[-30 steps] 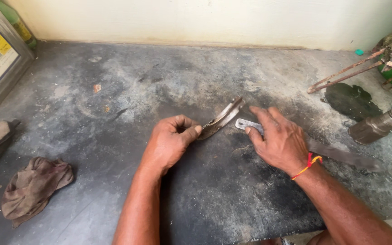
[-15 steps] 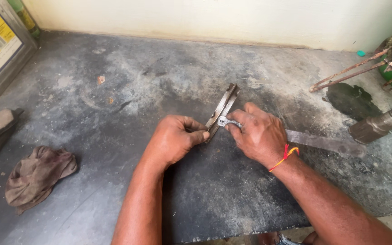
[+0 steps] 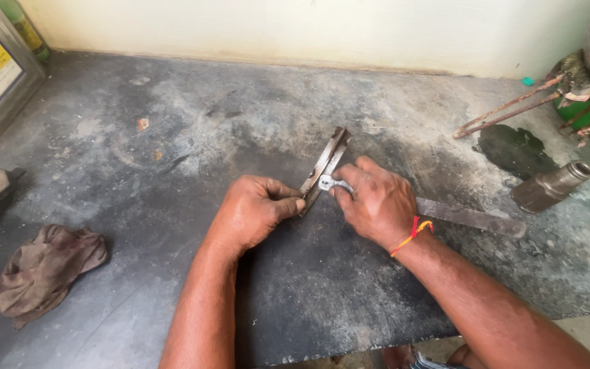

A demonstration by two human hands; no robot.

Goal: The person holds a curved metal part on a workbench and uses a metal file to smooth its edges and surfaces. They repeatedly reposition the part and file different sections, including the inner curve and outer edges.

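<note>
Metal bars (image 3: 328, 158), paired, gripped at lower end by left hand (image 3: 257, 208); right hand (image 3: 377, 201) fingers closed on small spanner (image 3: 329, 183) against them, over dark tabletop (image 3: 172, 137).

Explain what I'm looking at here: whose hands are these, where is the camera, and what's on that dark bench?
One picture, from a camera worn on a person's head, looking down at their own bare hands over a dark, stained bench top. The left hand grips the near end of a pair of narrow metal strips. The right hand, with a red and yellow wrist thread, presses a small silver spanner against them. A flat metal bar lies beside it. Also there: a brown rag, a metal cylinder and rusty rods.
</note>
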